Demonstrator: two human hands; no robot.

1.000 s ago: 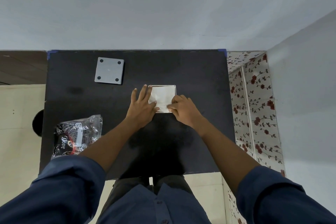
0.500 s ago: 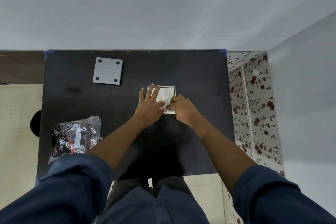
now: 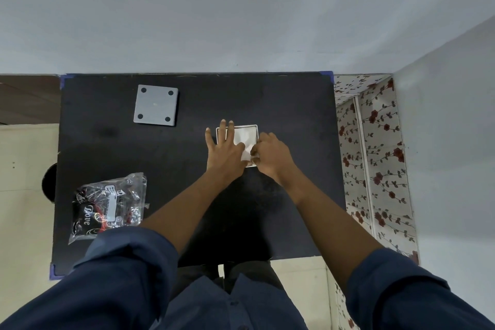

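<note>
A white square box (image 3: 247, 134) lies on the black table (image 3: 187, 158), right of centre, with pale crinkled paper or film inside it. My left hand (image 3: 223, 151) lies flat with straight fingers over the box's left half. My right hand (image 3: 270, 157) has its fingers curled at the box's near right corner, and they pinch the pale paper there. The near part of the box is hidden under both hands.
A grey square plate (image 3: 156, 108) with a dark dot in each corner lies at the back left. At the front left sits a clear plastic bag (image 3: 107, 206) of dark wrapped sweets. A flower-patterned surface (image 3: 375, 158) borders the table's right edge; a wall stands behind.
My left hand has slid right, further onto the box, covering more of it. My right hand has stayed at the near right corner, curling tighter on the paper.
</note>
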